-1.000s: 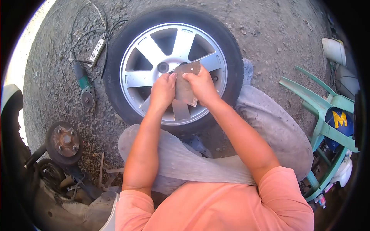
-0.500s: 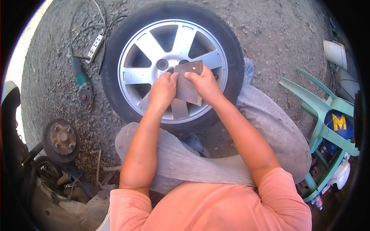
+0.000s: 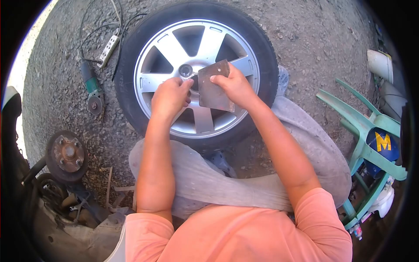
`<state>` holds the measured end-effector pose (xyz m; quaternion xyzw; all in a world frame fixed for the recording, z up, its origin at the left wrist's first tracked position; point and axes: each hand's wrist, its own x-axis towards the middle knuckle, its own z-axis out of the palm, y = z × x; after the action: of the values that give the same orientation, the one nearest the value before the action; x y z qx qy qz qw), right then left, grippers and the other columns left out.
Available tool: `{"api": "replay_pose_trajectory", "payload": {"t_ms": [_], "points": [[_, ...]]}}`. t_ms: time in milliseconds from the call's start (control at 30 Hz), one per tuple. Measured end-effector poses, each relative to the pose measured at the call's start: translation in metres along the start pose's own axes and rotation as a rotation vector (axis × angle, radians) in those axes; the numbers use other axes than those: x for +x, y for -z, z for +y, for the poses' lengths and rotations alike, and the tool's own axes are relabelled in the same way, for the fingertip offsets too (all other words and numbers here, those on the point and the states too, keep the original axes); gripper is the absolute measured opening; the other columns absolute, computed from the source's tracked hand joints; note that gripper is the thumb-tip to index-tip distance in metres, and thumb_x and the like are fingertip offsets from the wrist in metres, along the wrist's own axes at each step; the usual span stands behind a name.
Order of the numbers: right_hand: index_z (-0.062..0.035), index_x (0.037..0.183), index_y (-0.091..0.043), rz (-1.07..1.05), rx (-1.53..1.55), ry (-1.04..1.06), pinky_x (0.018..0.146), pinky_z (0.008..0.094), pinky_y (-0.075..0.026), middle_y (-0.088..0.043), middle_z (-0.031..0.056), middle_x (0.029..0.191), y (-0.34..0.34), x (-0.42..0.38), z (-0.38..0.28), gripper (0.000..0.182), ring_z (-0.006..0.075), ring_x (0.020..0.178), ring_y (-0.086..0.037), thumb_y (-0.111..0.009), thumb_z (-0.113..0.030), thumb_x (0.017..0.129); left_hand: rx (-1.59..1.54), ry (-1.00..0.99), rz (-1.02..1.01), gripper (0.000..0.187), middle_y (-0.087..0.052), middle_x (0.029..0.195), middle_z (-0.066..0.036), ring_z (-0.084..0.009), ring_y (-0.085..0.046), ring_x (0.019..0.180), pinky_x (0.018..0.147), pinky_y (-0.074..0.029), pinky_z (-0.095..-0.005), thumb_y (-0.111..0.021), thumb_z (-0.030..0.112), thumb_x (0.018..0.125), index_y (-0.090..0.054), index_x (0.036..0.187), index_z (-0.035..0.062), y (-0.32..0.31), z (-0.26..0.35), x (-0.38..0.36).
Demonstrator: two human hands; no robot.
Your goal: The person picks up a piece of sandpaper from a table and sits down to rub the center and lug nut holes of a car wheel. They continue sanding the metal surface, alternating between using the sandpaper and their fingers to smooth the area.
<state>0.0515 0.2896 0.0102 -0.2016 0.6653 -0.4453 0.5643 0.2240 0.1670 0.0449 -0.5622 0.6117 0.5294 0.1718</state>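
A car wheel with a silver alloy rim and a black tyre lies flat in front of me. Above its hub, my right hand grips a thin, brownish metal plate by its right edge, thumb on top. The plate is roughly rectangular, with a small hole near its upper corner. To its left, my left hand is closed over the rim, apart from the plate. Its thumb and fingers are pinched together; whatever they hold, if anything, is too small or hidden to name.
An angle grinder and a white power strip lie on the gravel at left, with cables. A rusty wheel hub is at lower left. On the right are a green plastic chair and a blue container with a yellow M.
My left hand has come off the plate and moved left and slightly down. The plate, still in my right hand, has turned a little and risen slightly.
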Motion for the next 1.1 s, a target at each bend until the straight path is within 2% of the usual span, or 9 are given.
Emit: {"api": "replay_pose_trajectory", "payload": {"t_ms": [33, 133, 267, 533, 767, 867, 967, 1000, 1100], "points": [[-0.0007, 0.123, -0.065, -0.016, 0.002, 0.003, 0.092, 0.0341, -0.054, -0.074, 0.0118, 0.111, 0.002, 0.001, 0.000, 0.032, 0.0187, 0.102, -0.069, -0.065, -0.012, 0.094, -0.022, -0.009, 0.062, 0.044, -0.075, 0.079, -0.010, -0.0192, -0.074, 0.072, 0.075, -0.056, -0.0367, -0.058, 0.042, 0.103, -0.072, 0.097, 0.0016, 0.007, -0.002, 0.001], [-0.0009, 0.126, -0.065, -0.067, -0.022, 0.014, 0.093, 0.0342, -0.054, -0.075, 0.0120, 0.113, 0.006, 0.007, 0.002, 0.034, 0.0188, 0.104, -0.070, -0.065, -0.012, 0.094, -0.149, 0.003, 0.328, 0.043, -0.075, 0.079, -0.011, -0.0192, -0.074, 0.073, 0.074, -0.055, -0.0354, -0.060, 0.041, 0.102, -0.072, 0.098, 0.0008, 0.025, -0.005, 0.005], [0.0000, 0.128, -0.064, -0.154, -0.057, 0.012, 0.094, 0.0341, -0.054, -0.075, 0.0122, 0.116, 0.017, 0.018, -0.003, 0.037, 0.0195, 0.105, -0.070, -0.065, -0.012, 0.094, -0.288, -0.036, 0.482, 0.045, -0.073, 0.077, -0.011, -0.0179, -0.070, 0.071, 0.075, -0.053, -0.0347, -0.060, 0.043, 0.102, -0.071, 0.100, -0.0007, 0.034, -0.012, 0.009], [0.0015, 0.129, -0.062, -0.174, -0.321, 0.064, 0.091, 0.0365, -0.055, -0.076, 0.0185, 0.114, 0.030, 0.032, -0.008, 0.039, 0.0263, 0.103, -0.072, -0.066, -0.015, 0.095, -0.324, -0.093, 0.560, 0.044, -0.070, 0.074, -0.008, -0.0170, -0.066, 0.071, 0.073, -0.051, -0.0340, -0.061, 0.042, 0.103, -0.070, 0.096, 0.0004, 0.027, -0.008, 0.016], [0.0034, 0.128, -0.063, -0.253, -0.316, 0.098, 0.093, 0.0399, -0.055, -0.076, 0.0199, 0.115, 0.036, 0.039, -0.016, 0.041, 0.0304, 0.104, -0.073, -0.068, -0.019, 0.094, -0.372, -0.104, 0.585, 0.042, -0.065, 0.070, -0.005, -0.0151, -0.061, 0.067, 0.069, -0.049, -0.0350, -0.060, 0.041, 0.104, -0.069, 0.094, 0.0010, 0.025, -0.005, 0.016], [-0.0016, 0.129, -0.064, -0.266, -0.515, 0.088, 0.094, 0.0330, -0.054, -0.075, 0.0089, 0.114, 0.005, 0.031, -0.018, 0.034, 0.0156, 0.103, -0.069, -0.067, -0.012, 0.097, -0.366, -0.165, 0.601, 0.042, -0.064, 0.070, -0.005, -0.0145, -0.060, 0.066, 0.069, -0.048, -0.0349, -0.060, 0.040, 0.104, -0.069, 0.093, 0.0012, 0.020, -0.004, 0.018], [-0.0018, 0.129, -0.064, -0.299, -0.380, 0.013, 0.094, 0.0327, -0.054, -0.075, 0.0090, 0.113, 0.019, 0.031, -0.028, 0.034, 0.0161, 0.103, -0.069, -0.067, -0.013, 0.097, -0.392, -0.134, 0.588, 0.042, -0.064, 0.070, -0.005, -0.0142, -0.060, 0.067, 0.069, -0.048, -0.0344, -0.060, 0.040, 0.104, -0.069, 0.092, 0.0007, 0.024, -0.003, 0.014], [0.0011, 0.133, -0.063, -0.294, -0.354, 0.069, 0.090, 0.0381, -0.056, -0.076, 0.0194, 0.115, 0.029, 0.033, -0.032, 0.043, 0.0279, 0.103, -0.074, -0.067, -0.016, 0.094, -0.394, -0.150, 0.604, 0.042, -0.064, 0.070, -0.005, -0.0142, -0.060, 0.067, 0.068, -0.048, -0.0343, -0.060, 0.040, 0.105, -0.069, 0.092, 0.0007, 0.026, -0.004, 0.015], [0.0003, 0.130, -0.064, -0.254, -0.361, 0.126, 0.089, 0.0380, -0.056, -0.077, 0.0179, 0.112, 0.012, 0.032, -0.022, 0.040, 0.0260, 0.101, -0.074, -0.067, -0.016, 0.094, -0.367, -0.182, 0.610, 0.042, -0.064, 0.070, -0.005, -0.0141, -0.060, 0.066, 0.068, -0.048, -0.0341, -0.059, 0.039, 0.105, -0.069, 0.093, 0.0005, 0.023, -0.005, 0.016]]}}
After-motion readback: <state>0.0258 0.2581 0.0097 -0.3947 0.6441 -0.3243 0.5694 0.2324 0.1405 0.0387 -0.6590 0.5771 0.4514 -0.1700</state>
